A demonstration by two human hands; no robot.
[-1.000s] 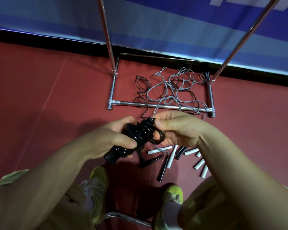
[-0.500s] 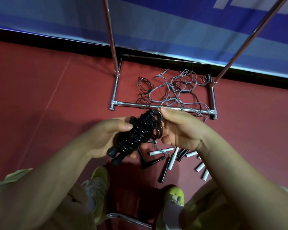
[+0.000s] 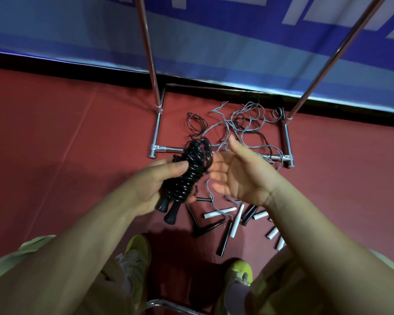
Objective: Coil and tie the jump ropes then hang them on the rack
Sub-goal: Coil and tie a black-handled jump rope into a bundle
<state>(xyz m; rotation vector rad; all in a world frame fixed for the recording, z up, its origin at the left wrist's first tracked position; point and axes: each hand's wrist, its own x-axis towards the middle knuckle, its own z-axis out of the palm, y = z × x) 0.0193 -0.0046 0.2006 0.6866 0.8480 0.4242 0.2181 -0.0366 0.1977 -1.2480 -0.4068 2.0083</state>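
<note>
My left hand (image 3: 155, 185) grips a black jump rope bundle (image 3: 189, 173), wound tightly in coils, with its two black handles sticking out below the hand. My right hand (image 3: 239, 173) is beside the bundle's top, palm up and fingers spread, holding nothing. Beyond my hands, a tangle of grey and black jump ropes (image 3: 239, 128) lies on the red floor inside the base of the chrome rack (image 3: 156, 133). Their white and black handles (image 3: 234, 221) lie scattered below my right wrist.
The rack's two upright poles (image 3: 147, 44) rise toward the top of the view in front of a blue and white wall banner (image 3: 237, 42). My yellow-green shoes (image 3: 137, 251) stand on the floor near a chrome chair frame (image 3: 168, 305).
My right hand has let go of the top loop of the bundle and opened, palm up. My left hand has raised the bundle and tilted it more upright.
</note>
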